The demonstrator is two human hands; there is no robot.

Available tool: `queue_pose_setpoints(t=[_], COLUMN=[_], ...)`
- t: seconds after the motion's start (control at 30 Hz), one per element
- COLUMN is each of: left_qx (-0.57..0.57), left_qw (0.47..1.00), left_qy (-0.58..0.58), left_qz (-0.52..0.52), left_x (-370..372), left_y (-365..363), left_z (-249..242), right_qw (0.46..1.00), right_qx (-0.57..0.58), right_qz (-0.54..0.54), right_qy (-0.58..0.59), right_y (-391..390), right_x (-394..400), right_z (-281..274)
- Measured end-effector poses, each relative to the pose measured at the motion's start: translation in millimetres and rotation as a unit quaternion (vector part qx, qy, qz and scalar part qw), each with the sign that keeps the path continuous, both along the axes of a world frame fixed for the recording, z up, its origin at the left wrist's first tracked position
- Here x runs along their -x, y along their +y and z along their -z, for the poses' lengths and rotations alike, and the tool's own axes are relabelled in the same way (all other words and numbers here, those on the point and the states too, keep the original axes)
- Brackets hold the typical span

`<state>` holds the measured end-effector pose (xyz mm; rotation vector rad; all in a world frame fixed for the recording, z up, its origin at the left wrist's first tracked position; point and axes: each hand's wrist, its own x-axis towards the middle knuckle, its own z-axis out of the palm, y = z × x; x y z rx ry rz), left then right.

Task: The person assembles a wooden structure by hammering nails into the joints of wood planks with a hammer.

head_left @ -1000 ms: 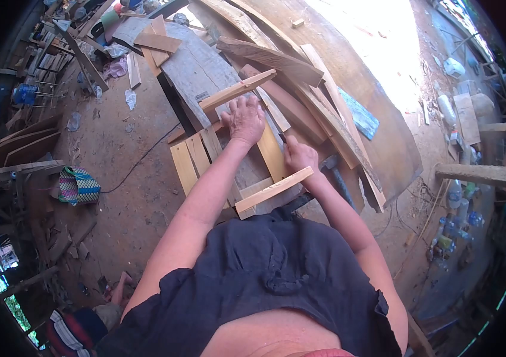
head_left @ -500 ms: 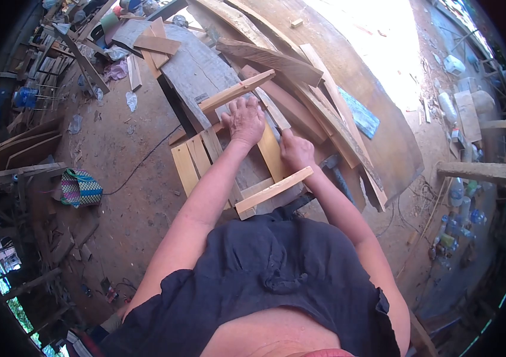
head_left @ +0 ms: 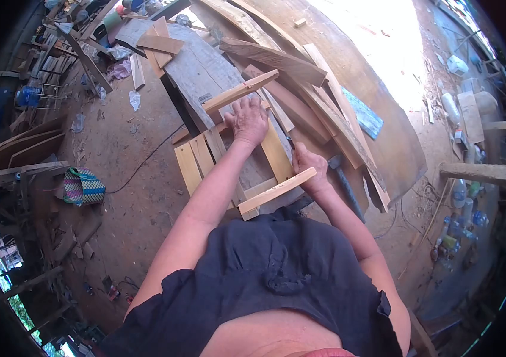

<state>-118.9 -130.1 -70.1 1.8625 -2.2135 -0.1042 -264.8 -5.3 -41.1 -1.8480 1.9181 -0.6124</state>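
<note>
A small frame of pale wooden slats and rails (head_left: 278, 156) lies before me on a grey plank. My left hand (head_left: 247, 122) is on its far part, fingers curled over the wood near the upper crosspiece (head_left: 241, 91). Close to the frame's right side, my right hand (head_left: 310, 166) is closed in a fist. A thin dark piece shows at the top of that fist; what it belongs to is hidden. The near crosspiece (head_left: 278, 190) passes just in front of my right wrist. To the right of this hand lies a hammer (head_left: 345, 184).
The grey plank (head_left: 196, 59) runs away to the far left. Several loose boards (head_left: 300, 104) and a blue-painted piece (head_left: 362, 113) lie on the large brown panel at right. A woven bag (head_left: 83, 186) stands on the floor at left, with bottles (head_left: 458, 229) at right.
My right hand has drawn a little toward me and to the right, and a thin dark piece now shows above it. My left hand stays on the frame.
</note>
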Motion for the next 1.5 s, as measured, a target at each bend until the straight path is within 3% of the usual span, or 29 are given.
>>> queue_pose_setpoints(t=[0.6,0.8,1.0,1.23,1.5], left_qx=[0.030,0.037,0.009,0.033,0.040], left_qw=[1.000,0.999,1.000,0.999,0.999], left_qy=[0.009,0.018,0.018,-0.001,0.012], left_qz=[0.004,-0.003,-0.001,0.002,0.004], left_x=[1,2,1,1,0], left_y=[-1,-1,-2,0,1], left_z=[1,1,2,2,5], right_qw=[0.998,0.999,0.998,0.998,0.998], right_qx=[-0.041,-0.031,-0.053,-0.021,-0.046], right_qz=[-0.026,-0.010,-0.006,-0.006,-0.015], right_qy=[0.031,0.036,0.023,0.052,0.031], right_y=[5,-44,10,-42,11], right_x=[-2,-18,-5,-20,-2], right_z=[7,17,13,23,17])
